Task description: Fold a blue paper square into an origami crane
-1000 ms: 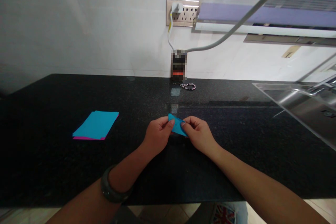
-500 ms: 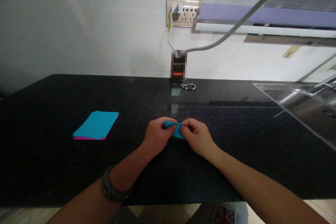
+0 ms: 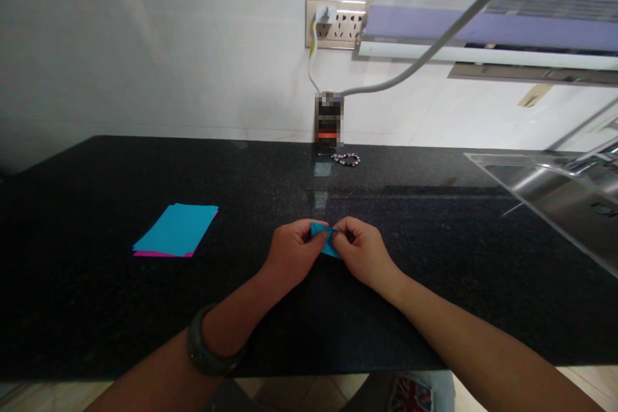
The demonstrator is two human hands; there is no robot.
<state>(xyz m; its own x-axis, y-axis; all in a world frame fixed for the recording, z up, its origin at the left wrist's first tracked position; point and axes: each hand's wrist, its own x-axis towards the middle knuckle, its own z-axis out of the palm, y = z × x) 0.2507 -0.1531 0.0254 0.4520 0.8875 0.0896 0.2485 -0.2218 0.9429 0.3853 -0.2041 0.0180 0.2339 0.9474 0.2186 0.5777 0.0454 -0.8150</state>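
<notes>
Between my two hands is a small piece of folded blue paper (image 3: pixel 330 246), held just above or on the dark countertop; I cannot tell which. My left hand (image 3: pixel 295 250) pinches its left end, thumb on the near face and fingers behind. At the right end my right hand (image 3: pixel 363 246) pinches it too, with the index finger curled over and the thumb in front. The fingers cover much of the paper's edges. Off to the left lies a stack of paper sheets (image 3: pixel 178 230), blue on top with pink showing beneath.
The black stone countertop (image 3: pixel 145 315) runs along a white wall. At its back stand a blurred phone-sized device (image 3: pixel 329 121) with a cable and a beaded string (image 3: pixel 347 159). A steel sink (image 3: pixel 545 187) lies at the right. A wall socket (image 3: pixel 337 24) holds a plug.
My left hand has shifted slightly right, nearer my right hand. Less of the paper's left end sticks out past the left thumb. My right hand is almost unmoved.
</notes>
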